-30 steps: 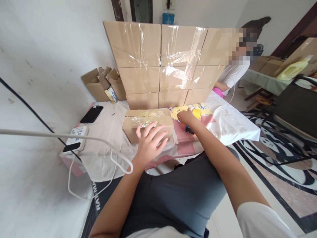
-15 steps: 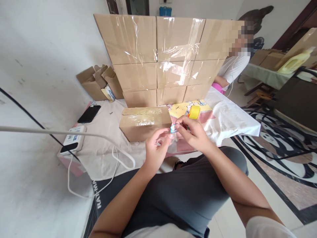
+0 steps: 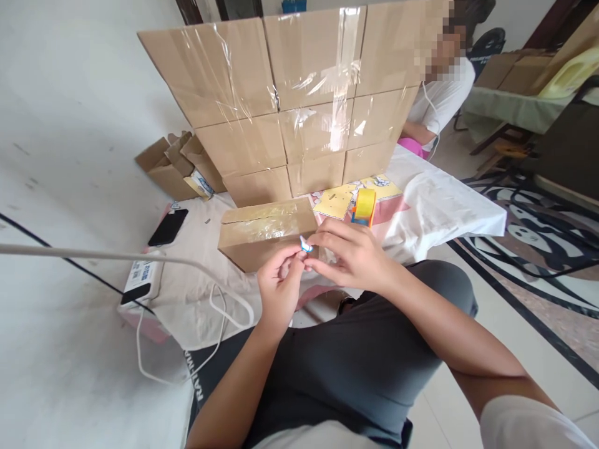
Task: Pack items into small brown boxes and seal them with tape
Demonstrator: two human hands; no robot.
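Observation:
My left hand [image 3: 281, 277] pinches a small blue-and-white piece, which looks like a sticker or label [image 3: 306, 246], between thumb and forefinger. Close on its right is my right hand [image 3: 358, 252], thumb and forefinger apart with their tips near the piece; whether they touch it I cannot tell. Just behind both hands, a closed cardboard box [image 3: 269, 227] with clear tape along its top lies on the cloth-covered table [image 3: 444, 199]. A yellow tape roll in an orange-and-blue dispenser [image 3: 365, 204] stands beyond my right hand.
Stacked, taped cardboard boxes [image 3: 316, 87] form a wall at the back. Open cartons [image 3: 171, 165], a black phone [image 3: 168, 227] and a white device [image 3: 144, 277] are on the left. A white cable [image 3: 187, 259] crosses there. Another person [image 3: 442, 100] sits behind the stack, at right.
My hands have shifted left with the small piece, which has turned. My right thumb and forefinger have parted from their pinch, while my left fingers hold the piece. The camera view has tilted.

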